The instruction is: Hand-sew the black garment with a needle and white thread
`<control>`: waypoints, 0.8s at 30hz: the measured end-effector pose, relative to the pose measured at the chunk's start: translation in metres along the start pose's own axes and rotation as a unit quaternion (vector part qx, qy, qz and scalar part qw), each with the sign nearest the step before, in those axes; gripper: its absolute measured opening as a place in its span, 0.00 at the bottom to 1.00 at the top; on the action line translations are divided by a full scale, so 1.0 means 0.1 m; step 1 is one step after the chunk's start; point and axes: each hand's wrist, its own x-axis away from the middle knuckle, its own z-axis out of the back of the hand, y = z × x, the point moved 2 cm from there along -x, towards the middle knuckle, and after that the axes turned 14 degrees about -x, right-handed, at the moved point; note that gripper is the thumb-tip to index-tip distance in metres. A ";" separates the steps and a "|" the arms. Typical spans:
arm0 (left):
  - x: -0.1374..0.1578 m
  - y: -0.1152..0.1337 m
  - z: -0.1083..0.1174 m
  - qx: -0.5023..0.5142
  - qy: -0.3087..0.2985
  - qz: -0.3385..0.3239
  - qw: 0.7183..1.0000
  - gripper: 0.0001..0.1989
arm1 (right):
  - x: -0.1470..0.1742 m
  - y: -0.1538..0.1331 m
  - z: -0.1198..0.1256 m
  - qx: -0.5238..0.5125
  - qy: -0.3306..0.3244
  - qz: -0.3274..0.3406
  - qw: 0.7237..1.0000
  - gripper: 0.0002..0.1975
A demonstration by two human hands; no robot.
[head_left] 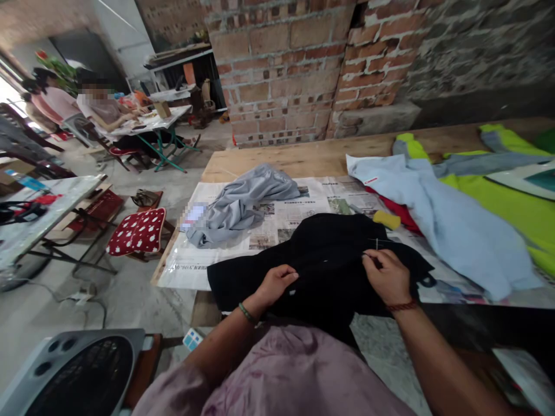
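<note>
A black garment point(321, 260) lies spread over the newspaper at the table's near edge, with part of it hanging down towards my lap. My left hand point(276, 284) pinches its cloth between thumb and forefinger, left of the middle. Above the garment's right part, my right hand point(387, 274) is closed, thumb against forefinger, on what looks like a thin needle point(376, 241). Small white marks show on the black cloth between the hands. Just beyond my right hand lies a yellow spool-like thing point(386, 219).
Newspaper point(182, 274) covers part of the wooden table point(225, 164). A grey cloth point(255, 199) lies left; light-blue point(451, 219) and neon-yellow garments point(472, 199) and an iron point(531, 178) are at right. A red patterned stool point(136, 232) and a fan-like appliance point(82, 370) stand left. People sit farther back.
</note>
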 end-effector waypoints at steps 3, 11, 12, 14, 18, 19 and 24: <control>0.03 0.05 0.16 0.008 0.012 0.009 1.000 0.11 | 0.01 -0.05 -0.04 -0.011 -0.010 -0.003 1.000 0.07; 0.11 -0.08 0.23 0.028 -0.034 0.006 0.999 0.12 | 0.11 -0.08 0.00 -0.026 -0.019 -0.015 0.999 0.07; 0.12 -0.11 0.22 0.023 -0.033 0.006 0.999 0.12 | 0.12 -0.07 0.00 -0.026 -0.020 -0.019 0.999 0.07; 0.12 -0.18 0.20 0.013 -0.030 0.006 0.999 0.11 | 0.14 -0.06 0.00 -0.027 -0.021 -0.028 0.999 0.07; 0.14 -0.28 0.15 -0.004 -0.020 -0.009 1.000 0.12 | 0.15 -0.08 0.00 -0.023 -0.027 -0.042 0.998 0.07; 0.15 -0.29 0.14 -0.012 -0.016 -0.020 1.000 0.12 | 0.15 -0.08 0.00 -0.022 -0.027 -0.044 0.998 0.08; 0.20 -0.30 0.06 -0.064 -0.055 -0.061 0.995 0.15 | 0.16 -0.09 0.00 -0.024 -0.025 -0.051 0.998 0.08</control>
